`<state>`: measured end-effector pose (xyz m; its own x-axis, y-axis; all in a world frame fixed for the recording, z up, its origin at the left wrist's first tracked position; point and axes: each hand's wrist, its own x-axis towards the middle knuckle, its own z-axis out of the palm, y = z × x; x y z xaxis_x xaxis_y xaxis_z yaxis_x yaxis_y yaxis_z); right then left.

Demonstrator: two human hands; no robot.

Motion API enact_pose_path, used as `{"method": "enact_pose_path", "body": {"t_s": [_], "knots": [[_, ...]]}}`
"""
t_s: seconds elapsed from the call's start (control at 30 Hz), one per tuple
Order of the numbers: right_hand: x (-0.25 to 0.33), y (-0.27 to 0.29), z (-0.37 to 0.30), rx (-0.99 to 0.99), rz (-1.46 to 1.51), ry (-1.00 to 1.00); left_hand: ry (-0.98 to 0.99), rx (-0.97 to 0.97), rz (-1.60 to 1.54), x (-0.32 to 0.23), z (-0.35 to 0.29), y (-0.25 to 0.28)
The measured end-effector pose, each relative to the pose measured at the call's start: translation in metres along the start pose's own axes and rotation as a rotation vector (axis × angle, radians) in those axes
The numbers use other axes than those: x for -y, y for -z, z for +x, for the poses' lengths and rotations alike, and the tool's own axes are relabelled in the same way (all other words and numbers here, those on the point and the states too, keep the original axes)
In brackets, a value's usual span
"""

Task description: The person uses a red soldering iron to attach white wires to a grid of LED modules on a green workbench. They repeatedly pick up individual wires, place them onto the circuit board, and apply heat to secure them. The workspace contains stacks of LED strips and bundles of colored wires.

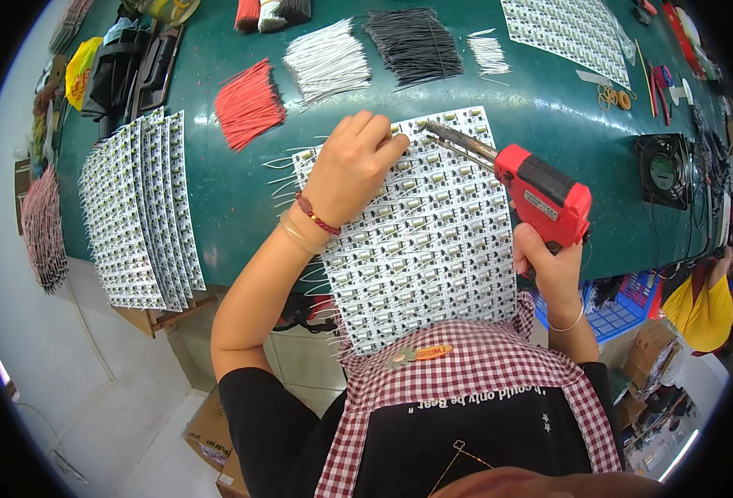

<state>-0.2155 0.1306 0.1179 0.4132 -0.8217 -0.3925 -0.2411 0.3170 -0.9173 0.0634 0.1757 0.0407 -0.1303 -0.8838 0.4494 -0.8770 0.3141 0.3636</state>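
A white panel of small circuit boards [420, 249] lies in front of me, its lower end against my checked apron. Thin white wires [282, 164] stick out past its left edge. My left hand [356, 162] rests over the panel's upper left part, thumb and fingers pinched together; what they hold, if anything, is hidden. My right hand [549, 264] is wrapped round the handle of a red and black soldering gun [542, 187]. The gun's dark tip points left and reaches the panel's top rows, just right of my left fingers.
Bundles of red wires [250, 104], white wires [327, 62] and black wires [414, 46] lie on the green table [566, 100] beyond the panel. More board panels [138, 212] are stacked at left, another panel [567, 37] lies far right. A black fan [665, 170] stands at right.
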Motion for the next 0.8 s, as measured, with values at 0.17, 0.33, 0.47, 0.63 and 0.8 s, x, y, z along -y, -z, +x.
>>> {"method": "enact_pose_path", "body": {"t_s": [0.17,0.33,0.47,0.63,0.8], "knots": [[-0.0059,-0.0001,0.0006,0.041,-0.020,-0.013,0.029,0.006,-0.039,0.0004,-0.0004,-0.0002],[-0.0044,0.0011,-0.0006,0.041,-0.033,-0.004,0.064,0.001,-0.070,-0.0019,-0.0006,-0.0007],[-0.0029,0.0008,-0.0011,0.034,-0.041,0.003,0.078,-0.026,-0.100,-0.0019,-0.0007,-0.0017],[-0.0042,0.0013,-0.0015,0.038,-0.038,-0.001,0.085,-0.020,-0.107,-0.0021,-0.0003,-0.0025],[-0.0052,0.0009,-0.0015,0.038,-0.040,0.000,0.073,-0.004,-0.083,-0.0026,0.0001,-0.0030]]}}
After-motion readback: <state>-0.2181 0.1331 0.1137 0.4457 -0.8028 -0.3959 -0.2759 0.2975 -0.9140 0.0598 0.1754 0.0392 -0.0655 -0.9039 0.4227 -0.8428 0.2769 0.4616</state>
